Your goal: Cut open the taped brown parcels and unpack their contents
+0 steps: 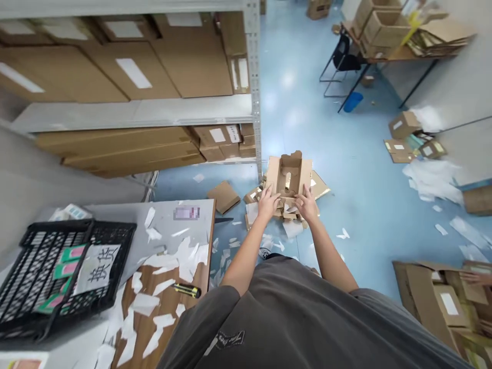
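Observation:
An open cardboard box (273,171) with its flaps spread is held out in front of me, above the floor. My left hand (268,203) grips its near left side, fingers over the flap. On the near right side, my right hand (306,204) pinches the cardboard in the same way. The box's inside faces up; a light patch shows within it. Under and around the box lies a heap of flattened cardboard and small cartons (319,185), partly hidden by the box and my hands.
To my left, a table (207,225) bears torn paper, a yellow-black box cutter (186,290) and a black crate (126,233). Metal shelving (253,77) with cartons stands ahead left. A large open carton (417,292) is at right, a desk (400,55) and chair (346,60) beyond.

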